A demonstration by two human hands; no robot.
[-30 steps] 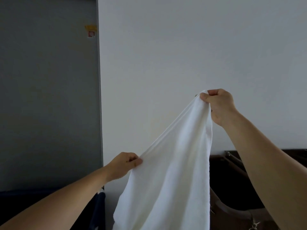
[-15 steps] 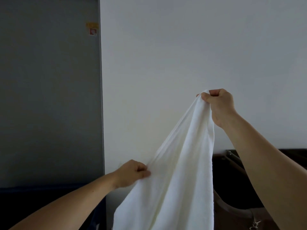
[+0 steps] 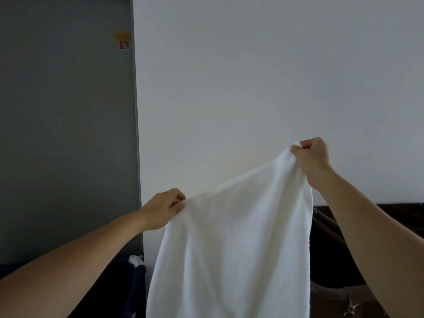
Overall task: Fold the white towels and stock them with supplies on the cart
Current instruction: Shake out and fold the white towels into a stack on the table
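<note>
Two hands: I see my left hand (image 3: 164, 208) and right hand (image 3: 313, 160) both raised before a pale wall (image 3: 275, 65), sharing one white towel (image 3: 231, 249).
grey panel (image 3: 64, 134): fills the left side; a small yellow-and-red sticker (image 3: 124, 41) sits near its right edge.
left hand: the lower one; fingers curled, pinching the towel's upper left corner.
white towel: held in the air between the hands, top edge sloping up to the right, the rest hanging down past the bottom of view.
right hand: the higher one; fingers closed round the upper right corner.
dark furniture (image 3: 390, 216): low on the right, behind my right forearm; I cannot tell what it is.
</note>
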